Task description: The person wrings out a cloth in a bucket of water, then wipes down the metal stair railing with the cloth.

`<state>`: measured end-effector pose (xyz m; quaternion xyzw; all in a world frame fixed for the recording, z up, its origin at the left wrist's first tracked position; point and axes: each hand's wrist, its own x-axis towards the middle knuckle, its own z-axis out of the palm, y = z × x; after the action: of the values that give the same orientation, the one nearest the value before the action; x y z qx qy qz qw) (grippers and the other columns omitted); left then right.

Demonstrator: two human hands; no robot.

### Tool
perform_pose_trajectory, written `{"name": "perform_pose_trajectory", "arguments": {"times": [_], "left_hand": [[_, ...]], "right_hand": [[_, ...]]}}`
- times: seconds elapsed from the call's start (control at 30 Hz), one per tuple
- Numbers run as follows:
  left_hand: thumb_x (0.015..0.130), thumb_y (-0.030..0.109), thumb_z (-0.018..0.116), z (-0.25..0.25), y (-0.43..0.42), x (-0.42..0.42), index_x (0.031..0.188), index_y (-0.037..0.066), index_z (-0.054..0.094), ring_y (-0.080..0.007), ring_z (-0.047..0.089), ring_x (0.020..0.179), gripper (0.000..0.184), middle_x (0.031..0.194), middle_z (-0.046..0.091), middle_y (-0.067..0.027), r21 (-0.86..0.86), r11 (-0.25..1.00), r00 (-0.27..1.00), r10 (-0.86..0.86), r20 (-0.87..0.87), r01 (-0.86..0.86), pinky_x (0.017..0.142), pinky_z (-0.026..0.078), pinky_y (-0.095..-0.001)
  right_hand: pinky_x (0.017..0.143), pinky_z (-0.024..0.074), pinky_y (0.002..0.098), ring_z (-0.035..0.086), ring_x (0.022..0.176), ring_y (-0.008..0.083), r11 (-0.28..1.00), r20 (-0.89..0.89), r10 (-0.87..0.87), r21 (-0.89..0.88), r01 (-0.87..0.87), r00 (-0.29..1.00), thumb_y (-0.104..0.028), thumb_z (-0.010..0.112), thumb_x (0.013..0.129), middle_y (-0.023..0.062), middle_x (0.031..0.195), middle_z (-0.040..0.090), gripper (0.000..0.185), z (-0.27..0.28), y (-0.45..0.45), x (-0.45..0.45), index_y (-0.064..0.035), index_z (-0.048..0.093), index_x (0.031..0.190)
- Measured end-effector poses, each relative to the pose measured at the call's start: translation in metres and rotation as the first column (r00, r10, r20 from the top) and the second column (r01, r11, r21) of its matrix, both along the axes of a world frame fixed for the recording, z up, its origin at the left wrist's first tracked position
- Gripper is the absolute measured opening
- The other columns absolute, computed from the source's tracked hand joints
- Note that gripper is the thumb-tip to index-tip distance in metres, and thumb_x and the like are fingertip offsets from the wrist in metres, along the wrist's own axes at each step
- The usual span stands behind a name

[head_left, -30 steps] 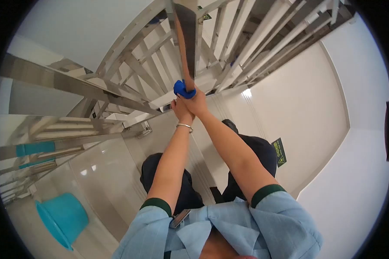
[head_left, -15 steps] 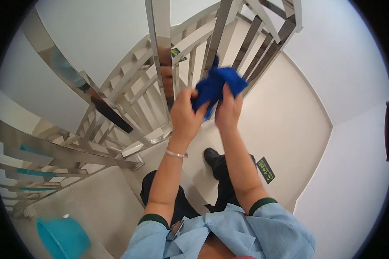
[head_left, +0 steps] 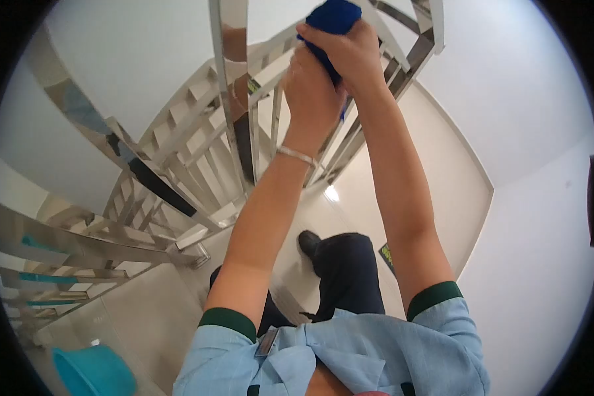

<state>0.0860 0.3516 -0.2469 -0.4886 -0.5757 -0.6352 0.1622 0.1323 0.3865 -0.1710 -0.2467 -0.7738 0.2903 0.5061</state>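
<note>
A blue cloth (head_left: 334, 18) is bunched between my two hands at the top of the view, over the metal railing (head_left: 231, 72). My right hand (head_left: 353, 56) grips the cloth, with its thumb stretched to the left across it. Just below and to the left, my left hand (head_left: 310, 89) has its fingers wrapped round the lower part of the cloth, and a bracelet (head_left: 297, 156) circles that wrist. Part of the cloth hangs down behind my left hand. The fingertips of my left hand are partly hidden.
A turquoise bucket (head_left: 96, 373) stands on the tiled floor at the lower left. Metal bars curve along the left side (head_left: 66, 237), with stairs visible below. A green and black floor sign (head_left: 387, 257) lies beside my right leg. A white wall (head_left: 541, 231) rises at the right.
Both hands have moved from the upright post to the right and then up and away with the cloth. The cloth was spread more loosely half a second ago and is now bunched tighter.
</note>
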Motion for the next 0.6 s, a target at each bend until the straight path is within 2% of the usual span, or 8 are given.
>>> {"name": "perform_pose_trajectory", "arguments": {"times": [0.07,0.17,0.2,0.23,0.3,0.33,0.37,0.6], "left_hand": [[0.069,0.026,0.071,-0.015,0.016,-0.002,0.096,-0.005,0.035,-0.0395,0.059,0.074,0.055,0.080,0.057,-0.0211,0.009,0.997,0.996,0.077,0.039,-0.078,0.060,0.048,-0.0430],[0.070,0.022,0.069,-0.041,0.026,-0.002,0.102,-0.004,0.038,-0.0392,0.056,0.079,0.051,0.092,0.055,-0.0220,-0.105,0.991,0.989,0.091,0.117,-0.079,0.067,0.046,-0.0443],[0.074,0.022,0.067,-0.039,0.015,0.000,0.107,-0.003,0.039,-0.0307,0.060,0.082,0.049,0.092,0.058,-0.0158,-0.349,0.920,0.984,0.158,-0.077,-0.175,0.068,0.048,-0.0381],[0.074,0.022,0.067,-0.054,0.019,0.000,0.107,-0.003,0.039,-0.0307,0.060,0.082,0.049,0.092,0.058,-0.0158,-0.383,0.910,0.986,0.139,-0.086,-0.162,0.068,0.048,-0.0381],[0.072,0.021,0.067,-0.090,0.034,0.003,0.108,-0.003,0.038,-0.0376,0.056,0.083,0.051,0.094,0.056,-0.0198,0.082,0.987,0.989,0.134,0.056,-0.138,0.070,0.046,-0.0421],[0.072,0.021,0.067,-0.119,0.051,0.004,0.108,-0.003,0.038,-0.0376,0.056,0.083,0.051,0.094,0.056,-0.0198,0.058,0.991,0.991,0.122,0.048,-0.124,0.070,0.046,-0.0421],[0.074,0.024,0.065,-0.152,0.052,0.002,0.110,-0.002,0.037,-0.0360,0.054,0.086,0.052,0.097,0.054,-0.0186,0.022,0.999,0.988,0.044,0.150,-0.048,0.073,0.043,-0.0411],[0.084,0.040,0.046,-0.340,0.012,0.018,0.126,0.006,0.030,-0.0245,0.040,0.112,0.057,0.124,0.040,-0.0101,0.102,0.925,0.597,-0.318,0.737,0.367,0.096,0.026,-0.0347]], "right_hand": [[0.063,0.0489,0.0332,0.062,0.067,0.0221,0.997,-0.046,-0.066,0.032,0.067,0.997,-0.023,0.074,0.061,0.0133,0.074,0.063,0.034,-0.008,-0.006,-0.004,0.0002,0.061,0.081],[0.063,0.0481,0.0308,0.060,0.070,0.0189,0.991,-0.202,-0.101,0.068,0.117,0.974,-0.014,0.072,0.064,0.0117,0.076,0.062,0.030,-0.032,-0.004,-0.012,0.0001,0.058,0.086],[0.063,0.0482,0.0307,0.060,0.069,0.0192,0.998,-0.219,-0.048,0.020,0.054,0.975,-0.014,0.071,0.064,0.0121,0.076,0.062,0.029,-0.041,-0.002,-0.010,0.0008,0.057,0.085],[0.063,0.0483,0.0307,0.060,0.069,0.0195,1.000,-0.247,0.003,-0.022,-0.009,0.969,-0.014,0.071,0.065,0.0125,0.076,0.062,0.029,-0.050,-0.002,-0.007,0.0016,0.057,0.085],[0.063,0.0496,0.0311,0.062,0.070,0.0227,0.990,-0.174,-0.017,-0.142,-0.008,0.985,-0.014,0.071,0.066,0.0160,0.076,0.062,0.031,-0.070,-0.007,0.000,0.0056,0.058,0.085],[0.061,0.0488,0.0347,0.063,0.066,0.0307,0.990,-0.205,-0.101,0.073,0.118,0.974,-0.026,0.076,0.057,0.0158,0.068,0.062,0.037,-0.104,0.008,-0.004,-0.0010,0.060,0.078],[0.059,0.0482,0.0372,0.061,0.066,0.0361,0.994,-0.196,-0.094,0.045,0.104,0.976,-0.024,0.075,0.057,0.0172,0.067,0.060,0.036,-0.127,0.004,0.001,-0.0018,0.057,0.078],[0.068,0.0417,0.0416,0.054,0.074,0.0346,0.911,0.088,0.080,-0.410,-0.037,0.993,-0.019,0.071,0.060,0.0120,0.074,0.059,0.025,-0.376,0.004,0.023,-0.0086,0.059,0.079]]}}
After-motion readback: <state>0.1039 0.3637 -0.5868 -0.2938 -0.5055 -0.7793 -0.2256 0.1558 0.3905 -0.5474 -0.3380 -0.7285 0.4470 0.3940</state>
